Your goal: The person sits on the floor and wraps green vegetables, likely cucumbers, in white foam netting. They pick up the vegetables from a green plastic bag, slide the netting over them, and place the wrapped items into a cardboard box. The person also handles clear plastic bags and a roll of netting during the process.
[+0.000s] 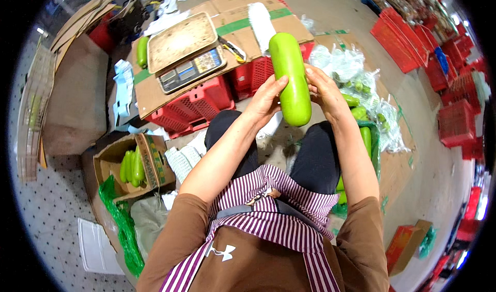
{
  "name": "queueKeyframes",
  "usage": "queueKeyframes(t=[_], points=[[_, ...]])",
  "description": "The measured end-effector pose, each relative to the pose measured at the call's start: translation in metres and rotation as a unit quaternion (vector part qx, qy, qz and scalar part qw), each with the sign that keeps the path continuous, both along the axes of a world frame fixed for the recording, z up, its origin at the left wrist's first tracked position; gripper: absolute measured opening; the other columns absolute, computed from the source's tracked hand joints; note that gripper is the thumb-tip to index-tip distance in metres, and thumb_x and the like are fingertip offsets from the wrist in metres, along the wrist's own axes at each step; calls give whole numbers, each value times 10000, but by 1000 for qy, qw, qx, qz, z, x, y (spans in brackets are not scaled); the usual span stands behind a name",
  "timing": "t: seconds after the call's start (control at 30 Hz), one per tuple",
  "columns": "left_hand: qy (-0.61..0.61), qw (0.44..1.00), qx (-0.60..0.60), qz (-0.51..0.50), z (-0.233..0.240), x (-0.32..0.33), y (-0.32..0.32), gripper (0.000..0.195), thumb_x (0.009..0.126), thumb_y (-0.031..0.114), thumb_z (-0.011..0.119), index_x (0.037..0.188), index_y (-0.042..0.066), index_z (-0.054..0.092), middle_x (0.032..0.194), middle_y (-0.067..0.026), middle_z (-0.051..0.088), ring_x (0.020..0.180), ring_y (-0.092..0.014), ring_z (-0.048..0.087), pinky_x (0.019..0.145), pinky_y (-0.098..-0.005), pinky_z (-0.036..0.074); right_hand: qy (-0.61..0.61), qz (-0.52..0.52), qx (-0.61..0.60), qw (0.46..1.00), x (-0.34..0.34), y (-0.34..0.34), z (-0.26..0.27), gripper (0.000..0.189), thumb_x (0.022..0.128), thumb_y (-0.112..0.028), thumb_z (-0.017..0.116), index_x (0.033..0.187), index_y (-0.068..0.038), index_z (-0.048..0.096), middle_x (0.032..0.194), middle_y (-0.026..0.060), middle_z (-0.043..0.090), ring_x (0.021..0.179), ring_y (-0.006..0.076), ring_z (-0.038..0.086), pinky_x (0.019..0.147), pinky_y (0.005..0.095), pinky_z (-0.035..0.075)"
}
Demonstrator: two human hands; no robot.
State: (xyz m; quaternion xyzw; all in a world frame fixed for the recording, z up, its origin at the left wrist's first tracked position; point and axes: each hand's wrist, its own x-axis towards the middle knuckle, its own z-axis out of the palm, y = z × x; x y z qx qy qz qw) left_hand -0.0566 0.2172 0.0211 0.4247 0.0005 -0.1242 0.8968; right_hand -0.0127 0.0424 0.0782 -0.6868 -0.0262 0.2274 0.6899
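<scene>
A long, light green gourd is held up over my knees between my two hands. My left hand grips its left side, the thumb lying on the skin. On the other side my right hand presses against it with the fingers partly behind. Just beyond the gourd's far end, a white foam net sleeve lies on the cardboard-covered table. The digital weighing scale stands there too, its metal pan bare and stained. Beside the scale rests a yellow box cutter.
Red plastic crates support the cardboard. Another green gourd lies left of the scale. A carton at my left holds several gourds. Bagged, netted gourds and a green-lined container are at my right. Stacked red crates stand farther off.
</scene>
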Motion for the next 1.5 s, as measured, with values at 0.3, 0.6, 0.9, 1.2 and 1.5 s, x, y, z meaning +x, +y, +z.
queueKeyframes(t=[0.3,0.6,0.9,1.2,1.5], points=[[-1,996,-79,39,5,-16,35,562,909,385,637,1344,63,485,1242,-81,606,1117,-192,597,968,-371,484,-69,60,37,995,-1,34,-10,425,971,-267,568,1350,-77,532,1188,42,626,1038,133,592,855,294,479],[-130,969,141,152,4,-22,42,827,753,107,784,1450,48,344,1375,-92,493,1270,-212,479,1080,-361,370,-138,58,90,985,11,54,3,422,963,-207,577,1339,-30,504,1236,84,592,1105,159,563,915,296,459],[-186,871,404,208,6,-29,43,970,657,92,814,1488,72,314,1431,-129,470,1278,-244,493,1073,-363,388,-197,67,128,970,11,58,0,745,828,-179,744,1432,-21,336,1310,123,529,1184,195,534,1004,333,423],[-66,798,507,319,-18,-24,55,684,772,298,803,1317,32,486,1100,-121,628,1008,-257,634,830,-355,535,-328,-59,132,933,-8,73,-9,792,729,-85,811,1388,-10,378,1319,140,499,1173,233,540,988,357,450],[103,963,-250,-6,9,-27,71,756,937,690,300,1452,144,391,1372,-137,515,1217,-306,545,1014,-550,439,-632,104,-38,767,-28,85,-16,771,592,-31,788,1299,-42,481,1367,212,494,1239,432,498,1024,490,427]])
